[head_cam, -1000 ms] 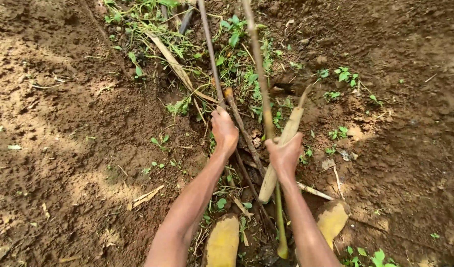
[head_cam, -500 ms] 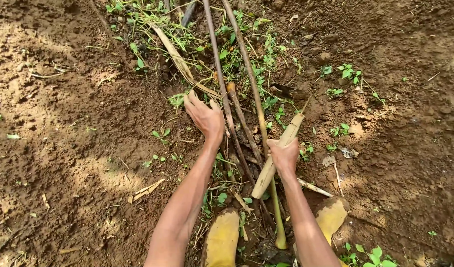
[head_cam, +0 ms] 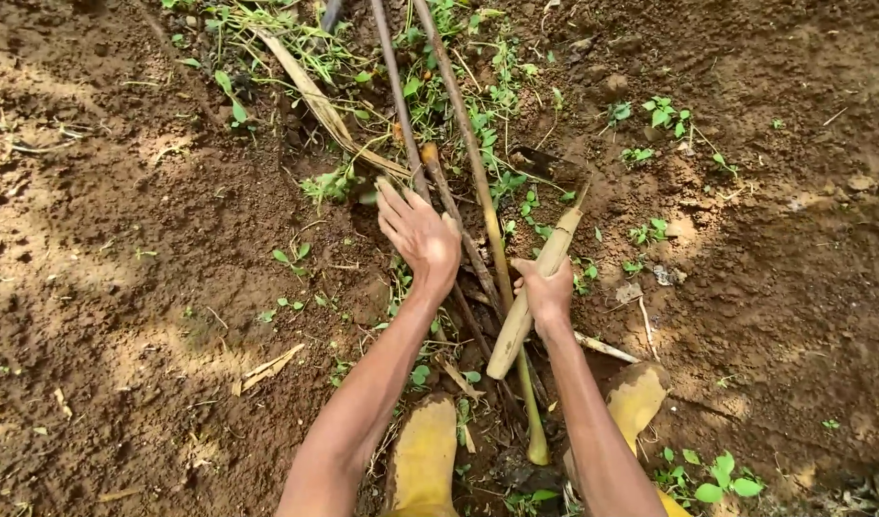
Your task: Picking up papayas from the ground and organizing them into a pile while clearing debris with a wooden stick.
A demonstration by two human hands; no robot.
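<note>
Head view: left hand (head_cam: 420, 235) spread open beside thin stems (head_cam: 478, 172), right hand (head_cam: 546, 292) clenched around pale stalk (head_cam: 535, 287).

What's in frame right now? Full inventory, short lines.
long stems: two or three, brown-green, running from top centre down between the boots
pale stick: one, tan, gripped mid-length, tilted up to the right
dry leaf blade: one, straw, upper centre-left
small weeds: many, green, scattered along the stems and to the right
wood chips: a few, pale, lower left
soil: brown, loose, across the whole view
boots: two, yellow, muddy, bottom centre
left hand: open, fingers spread, beside the stems; contact unclear
right hand: closed around the pale stick
</note>
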